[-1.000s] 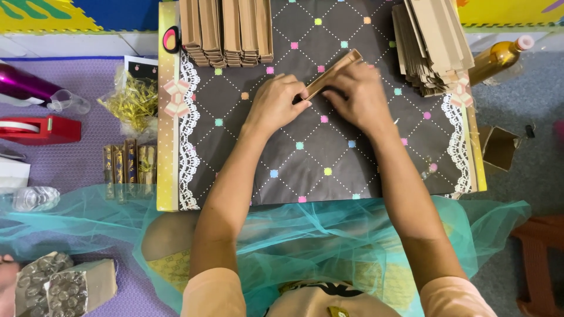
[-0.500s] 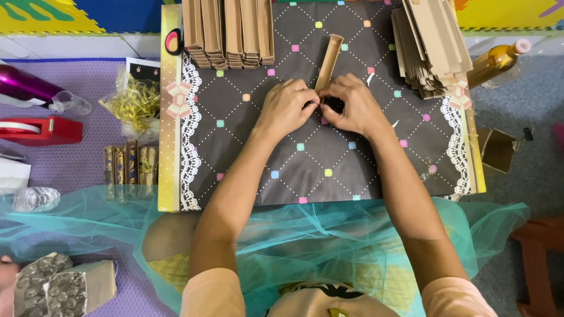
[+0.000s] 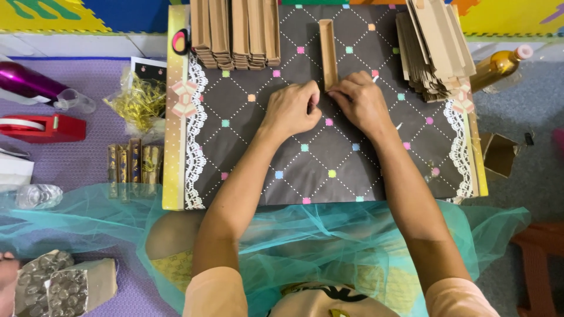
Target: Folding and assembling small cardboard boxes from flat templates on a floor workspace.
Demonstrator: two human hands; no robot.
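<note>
A narrow brown cardboard box piece point(image 3: 328, 50) lies upright-lengthwise on the dark patterned board point(image 3: 264, 147), pointing away from me. My left hand point(image 3: 292, 108) and my right hand point(image 3: 359, 103) pinch its near end from both sides, fingers curled together. A row of folded brown box pieces point(image 3: 235, 32) is stacked at the back left of the board. A leaning stack of flat brown cardboard pieces point(image 3: 432, 47) rests at the back right.
Left of the board lie a red tape dispenser point(image 3: 41, 128), a purple bottle point(image 3: 29, 82), a bag of gold shreds point(image 3: 140, 104) and several small gold packets point(image 3: 134, 169). An amber bottle point(image 3: 499, 63) and an open small box point(image 3: 499, 155) are on the right. Teal tulle point(image 3: 88, 223) covers my lap.
The cardboard piece has turned from a slant to pointing straight away from me. Both hands have moved together onto its near end.
</note>
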